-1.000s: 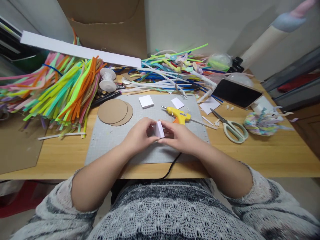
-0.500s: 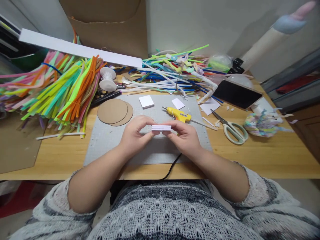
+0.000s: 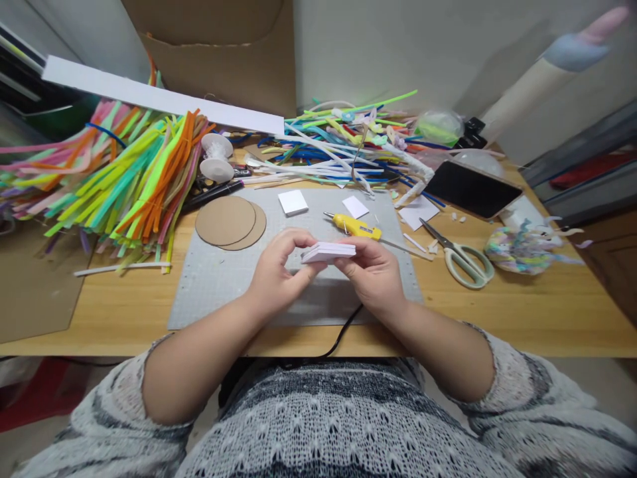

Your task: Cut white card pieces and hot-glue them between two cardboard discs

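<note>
Between my two hands, above the grey cutting mat, is a small stack of white foam board pieces, its layered edge toward me. My left hand pinches its left end, thumb below and fingers above. At the right end my right hand grips it the same way. Just beyond the right hand a yellow glue gun lies on the mat. Farther back on the mat are a white square block and a flat white square. Two overlapping cardboard discs rest left of them.
Scissors and a phone lie on the right. Bundles of colourful pipe cleaners fill the left, with more loose ones at the back. A white spool stands beside the bundles. A black cord crosses the front edge.
The white stack has turned and shifted slightly right in my fingers, so that a corner and a second side now show. Both hands still hold it.
</note>
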Available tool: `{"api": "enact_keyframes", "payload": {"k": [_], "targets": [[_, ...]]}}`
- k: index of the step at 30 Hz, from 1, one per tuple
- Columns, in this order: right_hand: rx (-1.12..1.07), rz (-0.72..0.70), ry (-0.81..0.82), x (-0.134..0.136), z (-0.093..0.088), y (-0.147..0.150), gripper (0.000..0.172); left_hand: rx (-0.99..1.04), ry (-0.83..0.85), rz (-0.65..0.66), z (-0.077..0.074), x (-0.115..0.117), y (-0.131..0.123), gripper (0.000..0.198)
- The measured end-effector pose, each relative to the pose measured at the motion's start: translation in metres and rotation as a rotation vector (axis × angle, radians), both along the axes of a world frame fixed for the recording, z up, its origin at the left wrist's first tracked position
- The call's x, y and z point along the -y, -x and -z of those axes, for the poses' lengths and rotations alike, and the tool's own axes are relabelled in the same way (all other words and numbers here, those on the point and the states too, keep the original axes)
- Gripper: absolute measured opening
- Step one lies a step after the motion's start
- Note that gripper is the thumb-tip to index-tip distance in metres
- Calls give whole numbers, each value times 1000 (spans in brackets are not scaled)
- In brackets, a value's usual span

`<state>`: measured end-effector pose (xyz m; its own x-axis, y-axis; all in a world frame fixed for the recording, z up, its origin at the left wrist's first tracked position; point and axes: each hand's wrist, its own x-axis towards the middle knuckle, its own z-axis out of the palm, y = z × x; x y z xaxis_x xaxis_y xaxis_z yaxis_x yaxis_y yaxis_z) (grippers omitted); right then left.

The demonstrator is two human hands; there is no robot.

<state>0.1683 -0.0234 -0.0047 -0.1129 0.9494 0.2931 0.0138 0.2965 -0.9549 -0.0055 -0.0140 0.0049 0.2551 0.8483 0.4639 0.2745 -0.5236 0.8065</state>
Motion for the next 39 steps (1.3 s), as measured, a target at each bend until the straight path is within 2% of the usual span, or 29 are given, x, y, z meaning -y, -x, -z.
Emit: {"api": "enact_keyframes", "payload": {"k": [3,6,10,20,23,26,28,32,33,36,39], "targets": [[118,20,-138,-4,-3,-3,13,-57,-43,2,0,-3,2,9],[304,15,-257,-6,-5,-8,19,-143,-135,19,-1,-6,6,14],[347,-14,-363,-6,-5,-11,14,-74,-172,84,-1,-7,8,16],[408,2,-432,0,-2,-12,16,-12,-169,108,3,-2,5,10],[339,6,-356,0,-2,-9,13,-10,-136,114,2,-2,3,8],[126,-15,-201,-1,-1,-6,11,-3,-86,51,3,-5,2,17],[48,-50,-152,-3,0,-7,12,1,-72,31,4,-8,4,15],[277,-19,-231,-4,-2,-13,33,-87,-150,24,2,-10,8,10],[344,-14,-272,-4,-3,-14,34,-117,-174,18,0,-11,8,10],[441,-26,-376,-4,-4,-17,17,-156,-194,43,-2,-10,9,9],[474,-21,-426,-4,-3,-16,13,-142,-195,95,0,-9,8,14]]}}
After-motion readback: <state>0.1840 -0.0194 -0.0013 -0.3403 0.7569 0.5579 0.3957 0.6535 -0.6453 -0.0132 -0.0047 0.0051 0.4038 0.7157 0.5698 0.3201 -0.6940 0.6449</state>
